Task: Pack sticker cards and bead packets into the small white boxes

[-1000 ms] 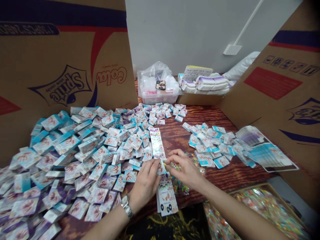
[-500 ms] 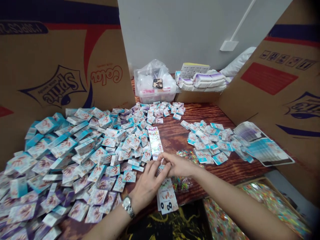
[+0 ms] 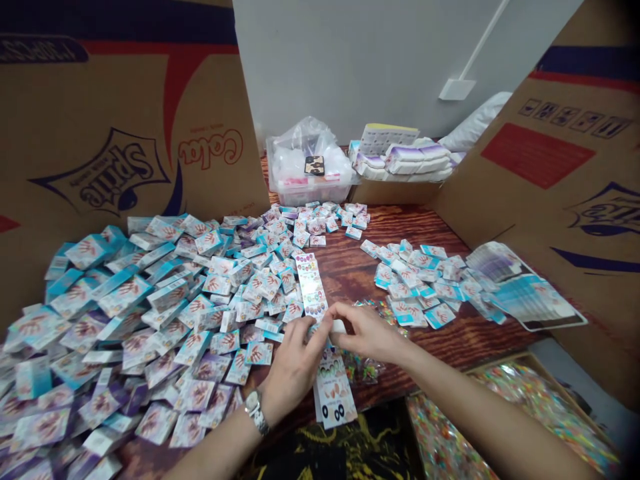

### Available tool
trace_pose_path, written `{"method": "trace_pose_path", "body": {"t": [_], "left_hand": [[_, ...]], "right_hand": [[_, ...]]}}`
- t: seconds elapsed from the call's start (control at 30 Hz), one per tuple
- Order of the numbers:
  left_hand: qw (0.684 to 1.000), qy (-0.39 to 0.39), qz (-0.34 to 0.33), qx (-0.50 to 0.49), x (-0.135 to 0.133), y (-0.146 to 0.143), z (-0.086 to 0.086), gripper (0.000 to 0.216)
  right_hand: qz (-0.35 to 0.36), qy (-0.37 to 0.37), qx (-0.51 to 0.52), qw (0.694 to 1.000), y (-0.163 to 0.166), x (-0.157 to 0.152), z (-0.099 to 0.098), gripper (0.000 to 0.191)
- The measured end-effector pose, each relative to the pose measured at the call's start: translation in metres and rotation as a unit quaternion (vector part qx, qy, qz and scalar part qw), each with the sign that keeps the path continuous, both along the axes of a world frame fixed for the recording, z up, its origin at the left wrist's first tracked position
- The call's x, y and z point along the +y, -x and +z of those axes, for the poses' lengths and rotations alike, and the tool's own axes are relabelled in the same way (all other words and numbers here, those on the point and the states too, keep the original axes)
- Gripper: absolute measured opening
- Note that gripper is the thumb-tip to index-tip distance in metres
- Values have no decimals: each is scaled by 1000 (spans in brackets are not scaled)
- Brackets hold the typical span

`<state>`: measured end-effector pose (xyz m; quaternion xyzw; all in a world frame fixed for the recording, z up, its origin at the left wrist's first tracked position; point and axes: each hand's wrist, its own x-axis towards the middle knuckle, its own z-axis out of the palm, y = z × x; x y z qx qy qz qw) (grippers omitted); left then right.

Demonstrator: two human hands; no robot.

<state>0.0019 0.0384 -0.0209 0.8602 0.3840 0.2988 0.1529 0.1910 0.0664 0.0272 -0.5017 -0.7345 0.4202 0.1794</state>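
Note:
Both my hands meet over the wooden tabletop (image 3: pixel 345 267) in front of me. My left hand (image 3: pixel 295 363), with a metal wristwatch (image 3: pixel 254 407) on its wrist, and my right hand (image 3: pixel 367 331) pinch a small white packet (image 3: pixel 337 326) between their fingertips. Just beyond them lies a long printed card strip (image 3: pixel 311 287) with nail designs. A stack of printed cards (image 3: pixel 334 393) sits below my hands. A large heap of small blue-and-white packets (image 3: pixel 150 320) spreads to my left.
A smaller group of packets (image 3: pixel 415 287) and a fanned stack of printed sheets (image 3: pixel 530 300) lie to the right. Cardboard panels (image 3: pixel 100 113) stand at both sides. A plastic tub with a bag (image 3: pixel 307 167) and wrapped bundles (image 3: pixel 405 160) stand behind. A tray of colourful sachets (image 3: pixel 525 407) sits lower right.
My right hand has drawn slightly rightward from my left, and a small white packet now shows between their fingertips. The view has shifted a little.

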Motion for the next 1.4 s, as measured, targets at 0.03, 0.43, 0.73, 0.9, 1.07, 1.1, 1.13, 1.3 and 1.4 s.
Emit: {"method": "trace_pose_path", "body": {"t": [0.03, 0.43, 0.73, 0.9, 1.07, 1.1, 1.13, 1.3, 1.4], "left_hand": [[1000, -3, -4, 3, 0, -1, 0, 59], [993, 101, 21, -58, 2, -2, 4, 45], [999, 24, 24, -5, -1, -1, 3, 54], [999, 26, 47, 9, -4, -3, 2, 61], [997, -2, 67, 37, -7, -7, -4, 63], [996, -10, 74, 51, -7, -7, -6, 63], [994, -19, 82, 67, -8, -8, -7, 64], [982, -32, 125, 137, -7, -10, -7, 67], [984, -23, 122, 131, -7, -11, -4, 66]], "right_hand": [[4, -7, -10, 1000, 1, 0, 1, 23], [-50, -215, 29, 975, 4, -28, -10, 17], [-191, -65, 182, 962, 21, -33, -19, 15], [-242, -4, 215, 946, 25, -30, -24, 20], [-241, -89, 129, 958, 28, -29, -19, 12], [-237, -109, 115, 959, 29, -30, -18, 13], [-231, -128, 104, 959, 30, -32, -16, 14], [-223, -205, 91, 949, 38, -45, -22, 28], [-215, -241, 80, 943, 44, -56, -32, 36]]}}
